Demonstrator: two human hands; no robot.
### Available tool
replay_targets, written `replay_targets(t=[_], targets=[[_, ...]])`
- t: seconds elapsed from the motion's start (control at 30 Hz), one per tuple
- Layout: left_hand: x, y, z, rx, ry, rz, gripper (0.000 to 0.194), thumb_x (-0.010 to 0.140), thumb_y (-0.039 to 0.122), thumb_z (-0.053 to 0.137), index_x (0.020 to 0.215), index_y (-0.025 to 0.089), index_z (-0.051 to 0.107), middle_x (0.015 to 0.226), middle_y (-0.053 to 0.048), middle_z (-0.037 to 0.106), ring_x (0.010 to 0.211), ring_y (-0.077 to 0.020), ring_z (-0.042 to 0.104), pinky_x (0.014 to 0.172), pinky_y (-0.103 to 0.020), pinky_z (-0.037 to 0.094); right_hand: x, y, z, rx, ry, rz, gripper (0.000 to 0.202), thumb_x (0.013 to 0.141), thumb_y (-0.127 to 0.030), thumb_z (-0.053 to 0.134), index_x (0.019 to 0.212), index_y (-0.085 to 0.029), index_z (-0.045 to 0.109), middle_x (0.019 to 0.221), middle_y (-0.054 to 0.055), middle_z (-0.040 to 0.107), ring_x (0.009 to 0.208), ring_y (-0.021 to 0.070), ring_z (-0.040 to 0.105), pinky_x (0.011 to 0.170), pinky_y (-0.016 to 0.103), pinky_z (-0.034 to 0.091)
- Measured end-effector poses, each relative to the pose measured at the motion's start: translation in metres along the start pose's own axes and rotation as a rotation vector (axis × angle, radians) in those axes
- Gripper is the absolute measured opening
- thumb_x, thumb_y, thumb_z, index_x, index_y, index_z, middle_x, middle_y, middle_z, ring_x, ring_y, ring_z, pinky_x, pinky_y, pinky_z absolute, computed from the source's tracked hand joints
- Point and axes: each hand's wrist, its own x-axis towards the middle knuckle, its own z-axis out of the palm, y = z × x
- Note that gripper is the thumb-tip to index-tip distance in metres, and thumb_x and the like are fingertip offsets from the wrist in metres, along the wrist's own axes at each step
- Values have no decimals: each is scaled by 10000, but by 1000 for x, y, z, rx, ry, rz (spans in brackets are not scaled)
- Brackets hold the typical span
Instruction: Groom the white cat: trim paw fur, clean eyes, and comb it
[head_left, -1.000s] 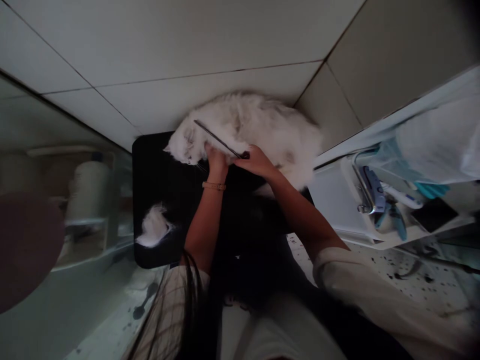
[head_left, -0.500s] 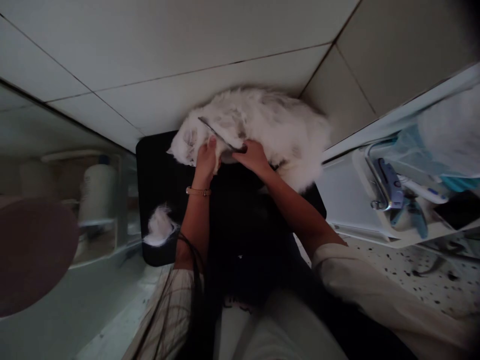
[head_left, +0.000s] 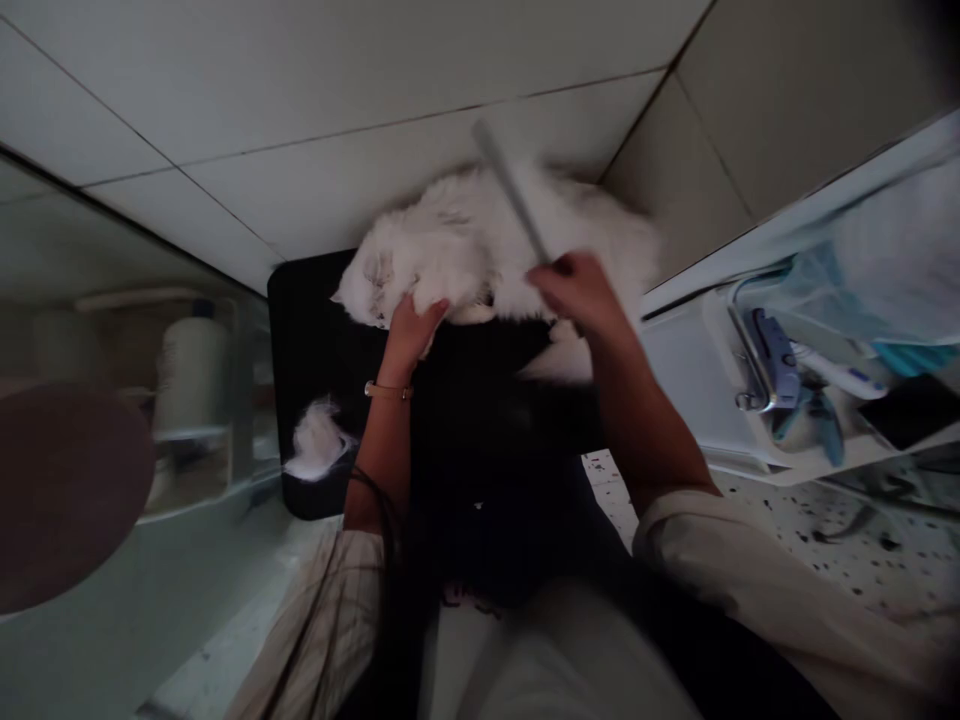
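Note:
A white long-haired cat (head_left: 465,240) lies on its side on a black mat-like table (head_left: 480,400), head to the left, tail and hindquarters to the right. My left hand (head_left: 411,328) is closed on the cat's front leg, just below its head. My right hand (head_left: 574,285) grips a long metal comb (head_left: 514,195), blurred by motion, raised over the cat's body and pointing up and left. A clump of loose white fur (head_left: 319,442) sits on the table's left part.
At the right, a white cart (head_left: 795,470) holds a purple clipper (head_left: 776,360), a white device and blue things. A white bottle (head_left: 193,375) stands on a shelf at the left, behind a round pinkish surface (head_left: 71,495). Tiled walls rise behind the cat.
My right hand has moved right, away from my left hand, swinging the comb off the cat's neck area and up. My left hand stays near the cat's head and front leg.

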Motion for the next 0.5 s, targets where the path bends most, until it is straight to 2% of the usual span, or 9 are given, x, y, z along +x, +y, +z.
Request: replay_targets(t=[0.07,0.1,0.13,0.2,0.23,0.33,0.43,0.5], targets=[[-3,3,0,46,-21,28,326,892,322,688,1141,117,638,1156,-128,710,1162,-253,641,1078,-433,484,-13,-2,38,-27,-141,-16,253,671,-318,742,594,-187,540,565,-14,481,597,135,476,603,294,380],[-5,5,-1,72,-33,50,281,894,263,663,1131,113,644,1166,-125,709,1175,-246,633,1091,-426,473,-16,-1,58,-70,-261,-41,212,699,-296,713,619,-183,552,592,-11,506,615,135,487,611,290,379],[-7,6,-2,97,-40,63,255,885,219,649,1119,117,648,1169,-119,708,1187,-245,625,1102,-423,466,-16,1,75,-93,-324,-49,176,715,-271,685,636,-181,556,614,-10,523,630,135,494,614,287,375],[-11,7,-5,147,-30,49,287,860,193,666,1140,135,640,1180,-107,700,1195,-259,619,1112,-430,459,-11,9,97,-108,-346,-31,137,745,-260,640,668,-181,559,645,-8,538,653,137,500,620,283,375],[-13,7,-7,170,-17,21,337,850,202,687,1174,137,624,1187,-108,693,1186,-268,622,1109,-441,460,-6,13,101,-104,-316,-15,132,751,-265,633,678,-183,561,651,-9,540,658,139,500,619,281,377],[-18,7,-13,219,-2,-34,487,824,236,747,1263,131,565,1239,-132,665,1187,-285,618,1103,-466,450,11,27,86,-123,-124,68,161,774,-283,624,671,-190,544,634,-7,522,652,144,485,622,291,379],[-24,7,-19,248,-15,-37,477,813,237,767,1239,144,572,1252,-140,663,1199,-296,618,1095,-463,448,18,36,49,-213,158,143,253,799,-266,613,603,-205,467,590,-8,453,626,134,431,641,319,369],[-28,8,-23,276,-29,-29,447,826,237,766,1221,139,579,1241,-136,667,1194,-294,620,1090,-456,445,13,38,26,-242,261,106,302,785,-239,634,572,-217,422,578,-16,413,625,124,403,655,330,357]])
